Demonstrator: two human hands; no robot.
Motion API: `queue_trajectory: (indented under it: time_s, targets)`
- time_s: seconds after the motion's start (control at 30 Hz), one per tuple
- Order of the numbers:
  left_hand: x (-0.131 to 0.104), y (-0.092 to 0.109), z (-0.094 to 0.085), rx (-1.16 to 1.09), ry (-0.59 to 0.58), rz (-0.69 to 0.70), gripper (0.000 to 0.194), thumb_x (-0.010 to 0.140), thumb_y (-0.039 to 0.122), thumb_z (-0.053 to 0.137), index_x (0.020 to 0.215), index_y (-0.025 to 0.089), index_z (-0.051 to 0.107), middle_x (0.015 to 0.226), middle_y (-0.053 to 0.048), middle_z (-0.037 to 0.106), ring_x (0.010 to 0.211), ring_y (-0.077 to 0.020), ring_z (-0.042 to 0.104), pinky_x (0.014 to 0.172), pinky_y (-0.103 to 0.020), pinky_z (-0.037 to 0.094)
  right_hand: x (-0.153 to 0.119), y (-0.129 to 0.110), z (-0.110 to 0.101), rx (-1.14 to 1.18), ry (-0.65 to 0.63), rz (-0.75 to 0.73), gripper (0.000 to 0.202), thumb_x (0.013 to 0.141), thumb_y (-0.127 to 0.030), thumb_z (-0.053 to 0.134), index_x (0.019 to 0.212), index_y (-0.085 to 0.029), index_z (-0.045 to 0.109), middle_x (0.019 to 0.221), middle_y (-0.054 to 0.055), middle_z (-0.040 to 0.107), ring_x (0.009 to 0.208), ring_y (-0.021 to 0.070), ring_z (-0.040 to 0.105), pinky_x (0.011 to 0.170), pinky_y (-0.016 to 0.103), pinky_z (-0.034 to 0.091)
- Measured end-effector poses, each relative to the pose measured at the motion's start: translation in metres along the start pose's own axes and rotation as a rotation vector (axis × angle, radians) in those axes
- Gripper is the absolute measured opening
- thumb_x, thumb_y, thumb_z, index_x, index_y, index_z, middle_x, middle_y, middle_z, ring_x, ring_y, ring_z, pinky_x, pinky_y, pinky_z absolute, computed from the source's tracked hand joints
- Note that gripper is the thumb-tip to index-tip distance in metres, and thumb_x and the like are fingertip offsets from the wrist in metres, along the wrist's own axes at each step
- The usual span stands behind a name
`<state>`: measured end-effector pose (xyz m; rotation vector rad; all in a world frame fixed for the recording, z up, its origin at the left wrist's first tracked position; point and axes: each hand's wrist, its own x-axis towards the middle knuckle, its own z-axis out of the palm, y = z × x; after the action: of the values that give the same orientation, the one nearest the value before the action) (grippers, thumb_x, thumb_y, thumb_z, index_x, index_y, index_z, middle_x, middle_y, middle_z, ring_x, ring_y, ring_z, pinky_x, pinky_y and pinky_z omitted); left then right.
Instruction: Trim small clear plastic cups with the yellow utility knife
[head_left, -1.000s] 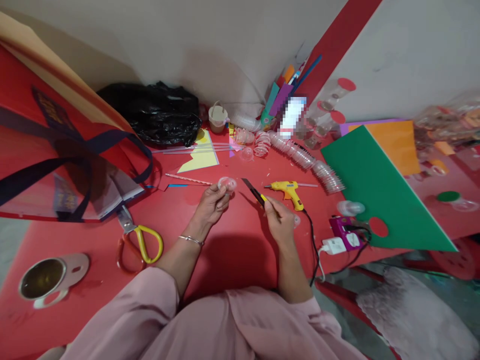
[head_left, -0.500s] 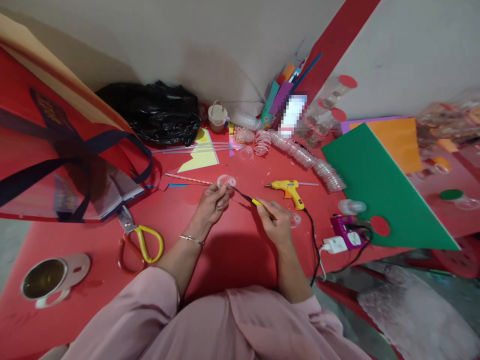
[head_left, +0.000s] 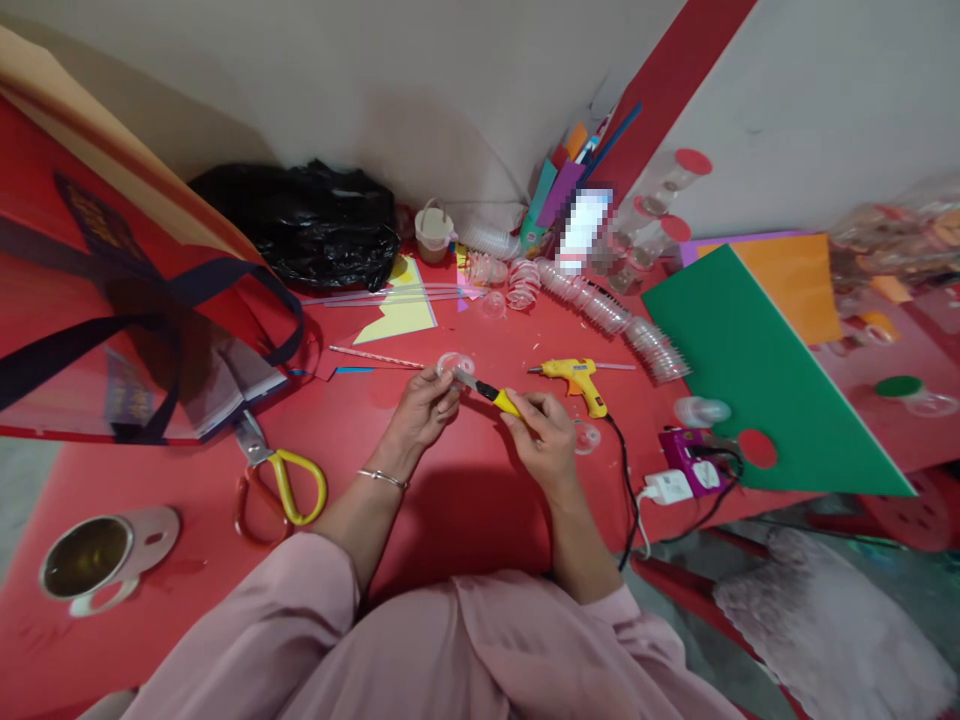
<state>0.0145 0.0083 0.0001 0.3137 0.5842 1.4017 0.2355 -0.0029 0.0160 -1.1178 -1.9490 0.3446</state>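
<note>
My left hand [head_left: 427, 410] pinches a small round piece of clear plastic [head_left: 453, 361] between thumb and fingers. In my right hand [head_left: 546, 442] is a yellow and black utility knife [head_left: 501, 400], its blade pointing left and reaching the plastic at my left fingertips. Whether the blade is through the plastic, I cannot tell. Right of the knife lies a yellow hot glue gun [head_left: 574, 378] on its side, a glue stick at its back. Another clear plastic piece [head_left: 588, 436] is on the table beside my right hand. A patterned straw [head_left: 375, 356] lies beyond my left hand.
Yellow-handled scissors [head_left: 296, 485] and a mug [head_left: 90, 560] stand left on the red table [head_left: 225, 620]. Stacked clear cups [head_left: 600, 305], a black plastic bag [head_left: 300, 230] and a small bucket [head_left: 433, 232] line the back. A green sheet [head_left: 772, 390] and purple power strip [head_left: 696, 465] are right.
The utility knife has turned so the flat of its blade shows, and its handle has shifted slightly left with my right hand. My left hand stays almost still.
</note>
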Motion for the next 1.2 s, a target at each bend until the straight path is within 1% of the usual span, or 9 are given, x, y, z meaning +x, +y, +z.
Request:
queue_trajectory:
  time_s: [0.2, 0.33, 0.43, 0.53, 0.63, 0.73, 0.93, 1.07, 1.2]
  targets:
    - [-0.0003, 0.0009, -0.0012, 0.012, -0.039, -0.008, 0.02, 0.081, 0.023, 0.083, 0.086, 0.014, 0.066, 0.058, 0.006, 0.053, 0.039, -0.0013, 0.034, 0.038, -0.013, 0.028, -0.0003, 0.0028, 0.0, -0.005, -0.004, -0.024, 0.044, 0.097, -0.026, 0.069, 0.139, -0.038, 0.067, 0.106, 0.006, 0.067, 0.093, 0.02, 0.064, 0.082, 0.038, 0.055]
    - [-0.0009, 0.0023, 0.0002, 0.032, -0.056, -0.016, 0.021, 0.081, 0.022, 0.083, 0.091, 0.013, 0.068, 0.067, 0.002, 0.062, 0.039, 0.0007, 0.031, 0.037, -0.012, 0.025, 0.0002, 0.0046, 0.0, -0.048, 0.009, -0.013, 0.042, 0.097, -0.027, 0.068, 0.138, -0.037, 0.067, 0.107, 0.007, 0.067, 0.096, 0.021, 0.064, 0.084, 0.04, 0.055]
    - [-0.0009, 0.0019, 0.0004, 0.024, -0.071, -0.019, 0.02, 0.08, 0.022, 0.083, 0.087, 0.013, 0.067, 0.072, 0.0, 0.065, 0.039, 0.0012, 0.03, 0.037, -0.012, 0.024, 0.0008, 0.0062, -0.0009, -0.059, 0.026, -0.006, 0.042, 0.097, -0.027, 0.068, 0.138, -0.038, 0.067, 0.108, 0.007, 0.067, 0.096, 0.0212, 0.064, 0.084, 0.041, 0.055]
    - [-0.0007, 0.0011, -0.0009, 0.005, -0.065, -0.023, 0.019, 0.081, 0.021, 0.083, 0.085, 0.014, 0.066, 0.07, 0.002, 0.063, 0.039, 0.0003, 0.031, 0.037, -0.013, 0.025, 0.001, 0.0066, -0.0021, -0.033, 0.035, -0.02, 0.045, 0.096, -0.026, 0.069, 0.139, -0.039, 0.066, 0.108, 0.006, 0.066, 0.095, 0.0205, 0.064, 0.083, 0.04, 0.055]
    - [-0.0006, 0.0013, -0.0015, -0.025, -0.042, -0.012, 0.019, 0.081, 0.02, 0.083, 0.085, 0.015, 0.065, 0.063, 0.005, 0.057, 0.039, -0.0007, 0.033, 0.037, -0.012, 0.026, 0.0006, 0.0061, -0.0026, -0.015, 0.009, -0.046, 0.046, 0.096, -0.026, 0.07, 0.139, -0.04, 0.066, 0.107, 0.005, 0.067, 0.094, 0.0203, 0.064, 0.084, 0.04, 0.054]
    - [-0.0008, 0.0022, -0.001, -0.036, -0.034, -0.009, 0.019, 0.081, 0.019, 0.083, 0.083, 0.016, 0.064, 0.059, 0.006, 0.052, 0.039, -0.0013, 0.033, 0.038, -0.012, 0.027, 0.0007, 0.005, -0.0026, -0.035, -0.006, -0.036, 0.044, 0.096, -0.026, 0.069, 0.138, -0.039, 0.066, 0.108, 0.006, 0.067, 0.096, 0.0206, 0.064, 0.085, 0.04, 0.054]
    - [-0.0011, 0.0023, -0.0006, -0.032, -0.015, -0.019, 0.021, 0.08, 0.019, 0.083, 0.084, 0.016, 0.063, 0.061, 0.006, 0.055, 0.039, -0.0013, 0.034, 0.037, -0.013, 0.027, 0.0032, 0.0042, -0.0049, -0.046, 0.041, -0.075, 0.046, 0.095, -0.025, 0.071, 0.138, -0.039, 0.067, 0.108, 0.005, 0.067, 0.095, 0.0199, 0.065, 0.083, 0.038, 0.054]
    - [-0.001, 0.0019, 0.0, -0.016, -0.031, -0.019, 0.021, 0.079, 0.02, 0.084, 0.083, 0.015, 0.064, 0.063, 0.004, 0.058, 0.039, -0.0011, 0.033, 0.037, -0.013, 0.027, 0.0014, 0.0072, -0.0043, -0.04, 0.022, -0.031, 0.045, 0.095, -0.026, 0.07, 0.138, -0.039, 0.067, 0.11, 0.006, 0.067, 0.096, 0.0207, 0.066, 0.085, 0.039, 0.056]
    - [-0.0018, 0.0031, 0.0027, 0.007, -0.059, -0.025, 0.019, 0.079, 0.019, 0.083, 0.081, 0.013, 0.065, 0.07, 0.0, 0.065, 0.038, 0.0003, 0.032, 0.036, -0.013, 0.026, -0.0015, 0.0094, -0.0014, -0.027, 0.005, 0.02, 0.044, 0.097, -0.027, 0.068, 0.139, -0.04, 0.066, 0.111, 0.007, 0.066, 0.098, 0.0219, 0.065, 0.086, 0.041, 0.057]
